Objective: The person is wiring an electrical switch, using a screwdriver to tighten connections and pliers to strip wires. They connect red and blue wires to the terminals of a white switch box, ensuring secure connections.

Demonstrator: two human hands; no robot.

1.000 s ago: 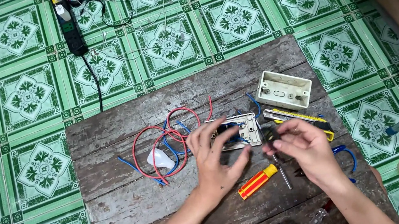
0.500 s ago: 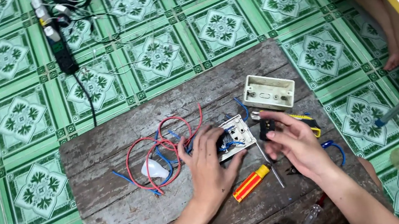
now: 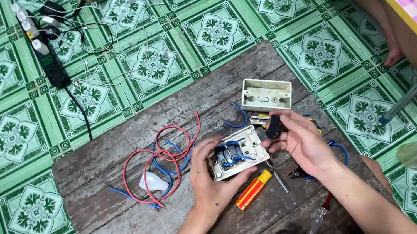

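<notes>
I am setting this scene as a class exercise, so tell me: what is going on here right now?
A person kneels over a worn wooden board on a green tiled floor. The left hand holds a white switch plate turned over, its blue wiring showing. The right hand pinches a small black part just above it. A red-and-yellow screwdriver lies below, an empty white box above, and red and blue wires are coiled to the left.

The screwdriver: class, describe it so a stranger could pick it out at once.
On the wooden board over the green tiles, look just below the left hand holding the switch plate. The screwdriver lies there, the only tool with a red and yellow handle.
</notes>
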